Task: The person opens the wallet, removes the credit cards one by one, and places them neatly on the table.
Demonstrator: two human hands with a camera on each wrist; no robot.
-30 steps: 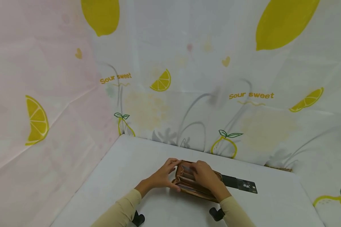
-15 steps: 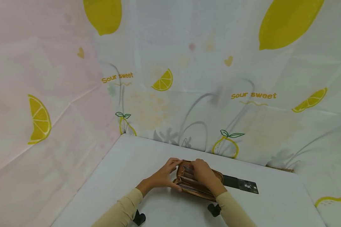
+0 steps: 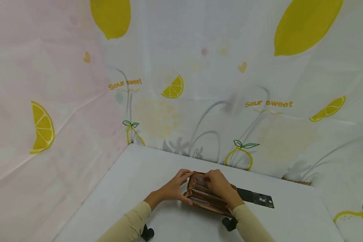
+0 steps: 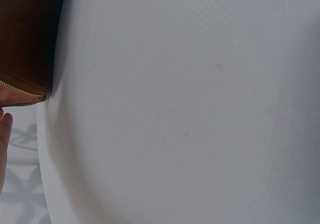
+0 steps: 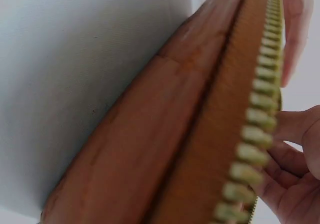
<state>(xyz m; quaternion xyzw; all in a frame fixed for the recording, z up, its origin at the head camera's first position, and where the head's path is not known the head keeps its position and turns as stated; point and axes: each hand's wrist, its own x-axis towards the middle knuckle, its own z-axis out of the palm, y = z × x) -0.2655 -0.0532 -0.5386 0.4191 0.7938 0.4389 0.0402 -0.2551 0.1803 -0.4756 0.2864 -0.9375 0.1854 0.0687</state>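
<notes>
- Brown wallet (image 3: pixel 205 196) was unzipped and spread at the table (image 3: pixel 166 223), L end betw. L thumb & fingers, middle under R fingers; couldn't tell if its whole underside touched down.
- L hand (image 3: pixel 172 188) gripped that end: fingers at far corner, thumb at near corner, set wide apart.
- R hand (image 3: pixel 219 185) had fingers bent down into wallet's far side; tips hidden, so couldn't tell if they pinched anything.
- Grey slip (image 3: pixel 200 181), poss. a card, showed just L of R fingertips; contact unclear.
- To do it well, IMO: L thumb & fingers needed steady outward pressure so pockets gaped; R fingers best worked flat, in line w/ one pocket, no twisting, else lining could bunch or slip could catch.
- Also worth minding: zip teeth (image 5: pixel 257 114), v. close to R fingers in R wrist view; rubbing them could snag.
- Direction: long axis ran from L fingers off to the R, under R hand, R end a bit nearer the person. Mouth faced up & twd the person; pockets ran lengthwise, folded side by L thumb.
- Beyond R fingers, past wallet's R end: black strip (image 3: pixel 244 194) and VIP card (image 3: pixel 263 200), approx. same line.
</notes>
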